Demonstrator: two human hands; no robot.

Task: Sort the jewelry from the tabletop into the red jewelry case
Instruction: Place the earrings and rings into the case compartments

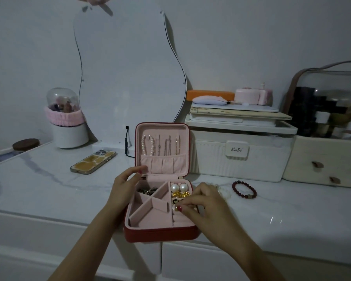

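the red jewelry case (160,233) lies open on the white marble counter (49,189), its lid upright with a pearl strand (147,145) and thin chains hanging inside. the left hand (126,185) rests on the case's left rim, fingers (139,171) loosely bent and touching the base of the lid, holding nothing. the right hand (203,201) reaches into the right-hand strip of the case, its fingertips pinching a small gold earring (175,208); just beyond those fingertips sit two pearl earrings (179,187) and gold pieces. a dark red bead bracelet (244,189) lies on the counter to the right of the right hand, with a pale bracelet (225,192) partly hidden behind its knuckles.
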